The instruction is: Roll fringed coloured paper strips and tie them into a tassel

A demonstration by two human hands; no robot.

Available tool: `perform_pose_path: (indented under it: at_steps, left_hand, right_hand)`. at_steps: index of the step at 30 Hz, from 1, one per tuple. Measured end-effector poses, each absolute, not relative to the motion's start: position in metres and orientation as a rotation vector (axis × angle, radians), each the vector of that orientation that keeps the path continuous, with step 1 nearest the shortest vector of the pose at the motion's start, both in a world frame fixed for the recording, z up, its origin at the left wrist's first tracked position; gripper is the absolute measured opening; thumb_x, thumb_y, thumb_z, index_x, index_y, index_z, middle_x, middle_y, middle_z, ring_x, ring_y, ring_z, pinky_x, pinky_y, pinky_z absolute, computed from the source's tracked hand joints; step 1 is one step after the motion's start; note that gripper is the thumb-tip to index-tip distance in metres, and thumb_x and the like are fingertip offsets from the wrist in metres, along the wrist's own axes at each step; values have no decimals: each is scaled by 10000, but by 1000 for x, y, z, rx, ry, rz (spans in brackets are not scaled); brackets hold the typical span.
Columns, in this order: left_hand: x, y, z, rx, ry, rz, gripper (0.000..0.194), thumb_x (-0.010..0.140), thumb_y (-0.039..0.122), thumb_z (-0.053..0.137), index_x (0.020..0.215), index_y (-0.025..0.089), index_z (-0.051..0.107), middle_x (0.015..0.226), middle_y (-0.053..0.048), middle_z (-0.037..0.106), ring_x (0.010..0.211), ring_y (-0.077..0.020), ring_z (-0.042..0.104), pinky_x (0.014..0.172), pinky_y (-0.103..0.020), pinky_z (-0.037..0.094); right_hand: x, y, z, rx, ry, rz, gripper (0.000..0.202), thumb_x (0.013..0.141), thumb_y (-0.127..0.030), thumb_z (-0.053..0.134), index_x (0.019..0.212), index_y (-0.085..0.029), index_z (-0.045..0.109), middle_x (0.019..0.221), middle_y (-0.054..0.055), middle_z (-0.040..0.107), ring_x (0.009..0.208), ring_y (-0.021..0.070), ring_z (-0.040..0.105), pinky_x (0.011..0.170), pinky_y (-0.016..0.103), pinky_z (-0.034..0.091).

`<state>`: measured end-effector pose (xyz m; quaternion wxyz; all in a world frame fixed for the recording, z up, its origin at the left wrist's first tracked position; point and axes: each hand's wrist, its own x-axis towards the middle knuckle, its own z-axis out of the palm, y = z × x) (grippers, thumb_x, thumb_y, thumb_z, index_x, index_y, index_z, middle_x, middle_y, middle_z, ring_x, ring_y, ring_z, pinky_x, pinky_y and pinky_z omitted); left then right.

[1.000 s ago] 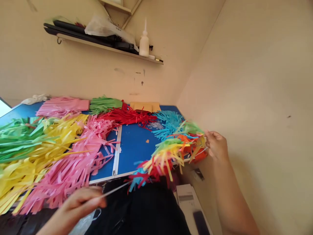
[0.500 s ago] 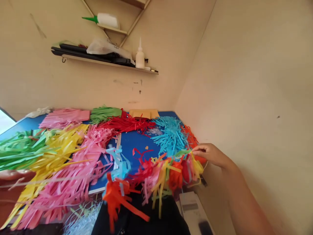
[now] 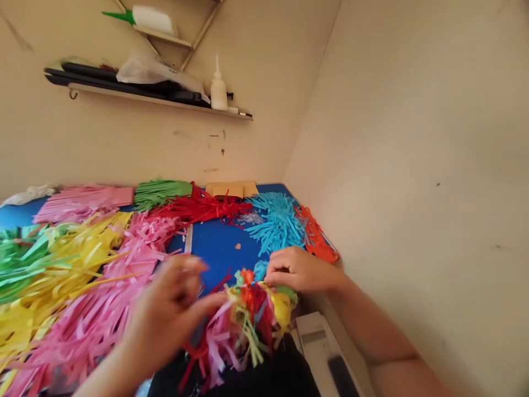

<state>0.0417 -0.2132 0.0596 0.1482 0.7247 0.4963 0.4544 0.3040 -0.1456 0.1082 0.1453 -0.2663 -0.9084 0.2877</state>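
Note:
A fringed paper garland (image 3: 252,309), with tufts of pink, orange, red, yellow, green and blue strips, hangs over my lap. My right hand (image 3: 300,270) pinches its upper right end between thumb and fingers. My left hand (image 3: 169,309), smeared by motion, is at the garland's left side. Its thumb stretches toward the tufts, apart from the half-curled fingers, and nothing shows in the gap. Whether the thumb touches the paper is unclear. Close to my left hand lie pink fringed strips (image 3: 103,298); beyond my right hand are blue fringed strips (image 3: 279,220).
Yellow (image 3: 86,253), green (image 3: 25,259), red (image 3: 198,208) and orange fringes (image 3: 318,240) cover much of the blue table (image 3: 212,251). A wall shelf (image 3: 157,101) holds a white bottle (image 3: 219,91). A wall rises close on the right. A whitish box (image 3: 316,336) stands beside my lap.
My left hand has come from the far left to the garland. My right hand has moved left and inward with it, and the tufts are bunched closer together. The view has shifted right.

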Motion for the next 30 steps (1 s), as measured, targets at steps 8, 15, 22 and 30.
perform_pose_path:
  at_steps: [8,15,22,30]
  left_hand:
    - [95,-190,88,2326,1178,1320,337,846,530,635,872,212,745,519,58,506,442,-83,440,461,-198,364]
    - [96,-179,64,2275,1194,1005,406,908,520,529,741,227,756,600,13,570,532,-104,503,538,-215,383]
    - [87,-165,29,2304,1405,571,295,898,432,545,798,269,771,767,-15,663,684,-138,599,615,-239,369]
    - [87,-170,25,2362,1448,425,310,907,436,524,792,250,744,797,-24,677,720,-166,624,603,-250,338]
  right_hand:
    - [291,-148,127,-701,-2708,621,162,902,-122,635,744,-135,667,732,11,615,708,127,559,657,209,383]
    - [300,-160,140,-793,-2469,655,260,936,-281,596,714,-169,674,735,13,646,706,128,586,675,231,426]
    - [401,-189,225,-939,-1870,50,225,920,-310,642,729,-192,666,646,-17,555,568,101,465,533,246,340]
    - [471,-212,201,-1396,-1892,-304,359,904,-486,631,672,-212,647,643,14,621,561,130,540,527,261,391]
